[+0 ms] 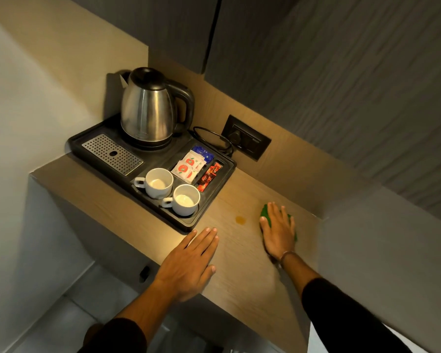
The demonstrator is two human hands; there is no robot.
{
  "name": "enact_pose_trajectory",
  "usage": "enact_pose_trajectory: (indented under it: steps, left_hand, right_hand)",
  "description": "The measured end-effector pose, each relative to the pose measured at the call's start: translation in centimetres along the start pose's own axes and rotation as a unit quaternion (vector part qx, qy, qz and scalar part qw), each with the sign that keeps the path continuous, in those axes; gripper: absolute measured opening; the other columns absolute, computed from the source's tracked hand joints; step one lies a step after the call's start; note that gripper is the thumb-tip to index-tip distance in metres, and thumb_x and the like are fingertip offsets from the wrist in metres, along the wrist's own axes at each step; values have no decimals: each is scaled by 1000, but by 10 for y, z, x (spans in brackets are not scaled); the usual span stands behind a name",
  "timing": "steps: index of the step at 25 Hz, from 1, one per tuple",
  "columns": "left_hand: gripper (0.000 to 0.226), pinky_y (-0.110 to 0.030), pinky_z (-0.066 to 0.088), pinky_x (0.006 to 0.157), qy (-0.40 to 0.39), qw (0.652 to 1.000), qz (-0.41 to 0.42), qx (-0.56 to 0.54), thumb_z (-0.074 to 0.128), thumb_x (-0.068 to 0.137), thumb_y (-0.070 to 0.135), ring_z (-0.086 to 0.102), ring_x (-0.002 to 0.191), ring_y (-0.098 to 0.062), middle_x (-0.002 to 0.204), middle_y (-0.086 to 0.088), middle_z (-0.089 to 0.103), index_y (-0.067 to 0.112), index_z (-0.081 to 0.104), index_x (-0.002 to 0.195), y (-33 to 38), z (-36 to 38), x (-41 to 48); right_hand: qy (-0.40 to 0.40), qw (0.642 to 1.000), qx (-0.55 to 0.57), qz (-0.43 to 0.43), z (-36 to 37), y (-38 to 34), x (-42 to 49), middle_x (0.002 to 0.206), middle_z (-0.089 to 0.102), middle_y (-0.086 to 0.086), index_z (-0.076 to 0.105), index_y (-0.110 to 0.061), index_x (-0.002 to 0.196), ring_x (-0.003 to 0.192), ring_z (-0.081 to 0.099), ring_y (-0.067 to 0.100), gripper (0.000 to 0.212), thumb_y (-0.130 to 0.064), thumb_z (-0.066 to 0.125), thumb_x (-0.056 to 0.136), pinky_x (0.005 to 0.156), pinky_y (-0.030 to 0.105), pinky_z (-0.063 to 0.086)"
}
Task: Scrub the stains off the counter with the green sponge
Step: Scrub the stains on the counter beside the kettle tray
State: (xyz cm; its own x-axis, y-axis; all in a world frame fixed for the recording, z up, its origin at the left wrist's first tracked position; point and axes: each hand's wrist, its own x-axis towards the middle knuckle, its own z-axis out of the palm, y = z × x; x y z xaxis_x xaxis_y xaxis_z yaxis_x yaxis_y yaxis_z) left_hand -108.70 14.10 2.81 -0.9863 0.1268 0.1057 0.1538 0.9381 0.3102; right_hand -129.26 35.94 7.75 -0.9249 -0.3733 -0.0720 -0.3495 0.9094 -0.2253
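A green sponge [265,212] lies on the light wooden counter [239,263], close to the back wall on the right. My right hand [278,230] lies flat on top of it and covers most of it, fingers pointing away from me. A small orange-brown stain [240,219] marks the counter just left of the sponge, apart from it. My left hand [191,261] rests palm down on the counter near its front edge, fingers together, with nothing in it.
A black tray [92,149] fills the left of the counter with a steel kettle [148,108], two white cups [159,183] [186,200] and sachets [189,166]. A wall socket [247,137] with a plugged cord sits behind it. Walls close the back and right.
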Motion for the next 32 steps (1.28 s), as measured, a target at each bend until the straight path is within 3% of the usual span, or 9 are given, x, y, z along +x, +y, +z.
enact_pose_trajectory:
  steps: [4,8,12,14,17,21,26,30,32]
  left_hand:
    - [69,-51,4,128,-5,1000,-4,-1,27,108,53,2,158,-22,173,-7,12,15,14,163,1,1,0]
    - [69,-49,5,130,-10,1000,-7,-5,23,107,54,-3,159,-19,174,-5,7,17,9,164,1,2,1]
    - [69,-49,6,130,-17,1000,-8,-12,22,107,54,-5,159,-18,175,-5,6,17,7,164,-1,4,1]
    - [69,-49,8,130,-5,1000,-10,-13,23,107,54,-4,159,-19,175,-5,7,17,8,164,2,3,1]
    - [69,-49,9,130,1,1000,-1,-8,26,107,52,1,159,-20,174,-6,10,16,11,163,2,2,0]
    - [69,-50,10,129,8,1000,-9,-11,28,106,53,5,159,-21,174,-7,15,16,15,163,2,5,1]
    - [68,-48,4,129,5,1000,1,6,26,107,52,3,159,-21,174,-8,14,14,14,163,1,2,1]
    - [69,-48,4,129,11,1000,-2,4,26,107,52,3,159,-21,173,-8,14,15,14,163,0,6,1]
    - [69,-48,2,129,8,1000,-1,2,26,107,53,1,159,-21,174,-7,12,15,13,163,0,7,1]
  right_hand:
    - [-42,983,5,-179,3,23,-33,171,15,-10,21,-29,163,160,6,15,58,-47,29,108,130,49,3]
    - [-12,999,-14,-32,-6,-18,11,173,18,-2,22,-24,164,160,10,22,56,-40,34,111,129,51,7]
    - [-47,974,6,-222,15,-22,-24,173,17,-5,20,-28,164,160,6,17,59,-49,26,109,130,52,4]
    - [-45,977,-15,-208,3,-13,-13,172,18,-7,23,-27,164,160,8,18,57,-47,29,110,130,50,5]
    - [-25,997,0,-67,6,-58,12,172,20,-2,24,-25,164,160,9,23,56,-42,34,112,129,51,6]
    - [-65,966,-2,-251,20,-43,-8,173,16,-6,16,-32,165,160,3,16,60,-53,22,109,129,54,3]
    - [-42,993,3,-114,10,-79,24,173,16,-3,17,-28,165,160,5,23,58,-46,30,111,129,54,4]
    - [-50,960,-2,-274,34,-42,-38,174,12,-10,9,-39,164,160,-2,12,58,-58,19,109,128,51,0]
    - [-60,961,-15,-270,18,1,-38,173,7,-12,8,-40,164,160,-2,11,59,-58,19,109,129,49,-1]
